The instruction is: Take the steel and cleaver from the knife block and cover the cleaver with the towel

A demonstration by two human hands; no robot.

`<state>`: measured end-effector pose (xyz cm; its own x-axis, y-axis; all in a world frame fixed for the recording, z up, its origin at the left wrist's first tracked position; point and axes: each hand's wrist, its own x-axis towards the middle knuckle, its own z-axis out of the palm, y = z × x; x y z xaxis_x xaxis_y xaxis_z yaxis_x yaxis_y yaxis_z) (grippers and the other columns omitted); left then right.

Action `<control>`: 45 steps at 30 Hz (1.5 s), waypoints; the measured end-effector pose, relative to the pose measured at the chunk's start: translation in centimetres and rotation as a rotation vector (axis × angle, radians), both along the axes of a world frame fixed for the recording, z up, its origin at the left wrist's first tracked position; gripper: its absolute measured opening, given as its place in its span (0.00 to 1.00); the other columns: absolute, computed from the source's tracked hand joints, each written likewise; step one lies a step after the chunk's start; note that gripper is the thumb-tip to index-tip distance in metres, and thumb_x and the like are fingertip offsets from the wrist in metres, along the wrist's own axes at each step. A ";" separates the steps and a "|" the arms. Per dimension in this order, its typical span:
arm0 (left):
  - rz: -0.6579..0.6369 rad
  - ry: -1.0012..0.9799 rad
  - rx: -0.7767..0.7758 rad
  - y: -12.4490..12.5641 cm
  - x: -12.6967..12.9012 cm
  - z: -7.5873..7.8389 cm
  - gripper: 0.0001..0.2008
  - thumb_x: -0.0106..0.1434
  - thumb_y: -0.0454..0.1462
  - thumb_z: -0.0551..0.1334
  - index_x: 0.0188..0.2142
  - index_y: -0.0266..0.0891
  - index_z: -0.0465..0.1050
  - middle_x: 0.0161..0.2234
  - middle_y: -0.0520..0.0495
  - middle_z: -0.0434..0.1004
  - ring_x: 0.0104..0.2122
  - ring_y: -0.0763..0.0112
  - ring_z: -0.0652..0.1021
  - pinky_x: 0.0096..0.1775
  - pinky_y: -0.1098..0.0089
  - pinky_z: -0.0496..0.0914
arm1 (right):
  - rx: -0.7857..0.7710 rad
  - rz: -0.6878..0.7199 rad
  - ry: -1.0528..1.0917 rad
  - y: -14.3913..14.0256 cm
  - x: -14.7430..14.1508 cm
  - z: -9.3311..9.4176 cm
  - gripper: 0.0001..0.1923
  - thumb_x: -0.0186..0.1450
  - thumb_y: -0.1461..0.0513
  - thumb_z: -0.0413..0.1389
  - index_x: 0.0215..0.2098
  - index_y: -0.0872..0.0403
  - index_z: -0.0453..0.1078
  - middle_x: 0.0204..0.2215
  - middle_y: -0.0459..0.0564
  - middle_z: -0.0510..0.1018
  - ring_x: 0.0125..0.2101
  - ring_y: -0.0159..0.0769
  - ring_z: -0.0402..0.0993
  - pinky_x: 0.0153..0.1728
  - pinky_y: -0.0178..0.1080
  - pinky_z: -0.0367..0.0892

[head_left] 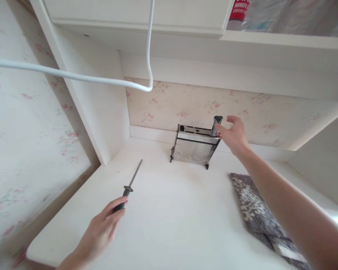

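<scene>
My left hand (101, 225) is closed around the black handle of a honing steel (135, 174), whose thin rod points up and away over the white surface. At the back, a knife rack (197, 147) with a slotted dark top and clear sides stands near the wall. A grey and black patterned knife handle (216, 125) sticks up from its right end; any blade below cannot be made out. My right hand (234, 134) is beside this handle, thumb and index finger apart, with the fingertips close to or touching it.
A folded dark patterned cloth (250, 202) lies under my right forearm. Below the overhanging cabinet (141, 15), a white cable (101, 78) hangs across the upper left. A side panel (95, 82) borders the white counter (169, 225) on the left. Bottles in plastic wrap (264, 15) sit on the shelf above.
</scene>
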<state>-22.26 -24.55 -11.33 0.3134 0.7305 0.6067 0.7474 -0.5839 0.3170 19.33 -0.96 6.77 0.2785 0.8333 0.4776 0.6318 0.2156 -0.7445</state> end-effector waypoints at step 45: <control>0.335 0.081 -0.014 -3.2 -1.2 -1.8 0.07 0.66 0.40 0.56 0.42 0.43 0.68 0.38 0.47 0.75 0.36 0.69 0.78 0.39 0.72 0.71 | 0.787 0.760 -0.658 -18.2 -13.2 -5.2 0.10 0.65 0.68 0.54 0.45 0.53 0.66 0.44 0.49 0.79 0.34 0.25 0.77 0.30 0.26 0.72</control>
